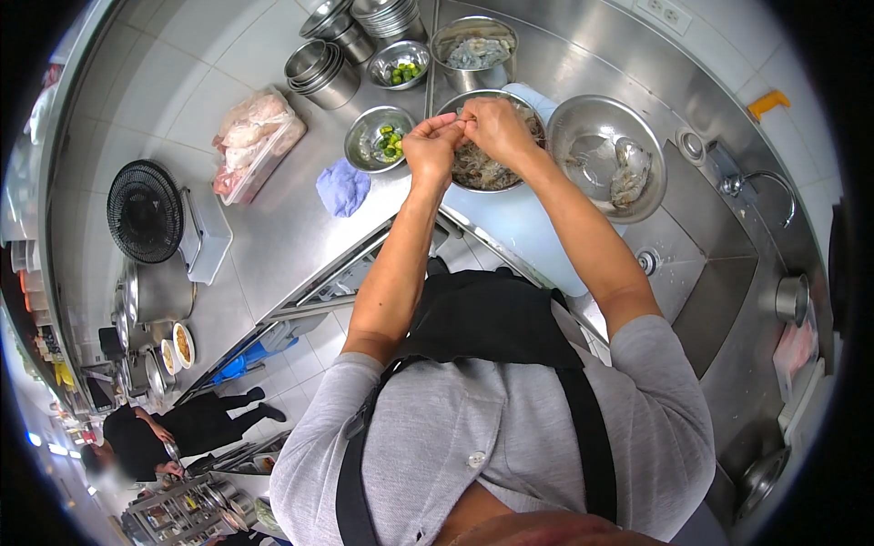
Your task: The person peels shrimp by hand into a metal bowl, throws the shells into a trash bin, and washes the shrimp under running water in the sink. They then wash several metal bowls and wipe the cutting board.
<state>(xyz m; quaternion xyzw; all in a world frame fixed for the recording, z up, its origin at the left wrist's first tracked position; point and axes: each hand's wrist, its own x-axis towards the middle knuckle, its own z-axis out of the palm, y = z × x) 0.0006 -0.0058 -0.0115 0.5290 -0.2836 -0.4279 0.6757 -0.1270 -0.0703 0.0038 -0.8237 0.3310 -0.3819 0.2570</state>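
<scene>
Fingers (443, 120) of left hand (431, 151) and right hand (497, 126) pinch together, their hold indistinct, over the left side of the steel bowl (496, 189), raw shrimp (481, 166) below, nearer the right.

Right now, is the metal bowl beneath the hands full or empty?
Not empty: the bowl holds a brownish, shrimp-like heap covering its visible inside; its depth, cannot tell.

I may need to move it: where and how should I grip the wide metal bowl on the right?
I'd take the wide metal bowl by its rim, left and right, coming from above and outside: it is round and open, with no visible handle. The greyish heap lies toward its right, so that side may feel heavier.
</scene>
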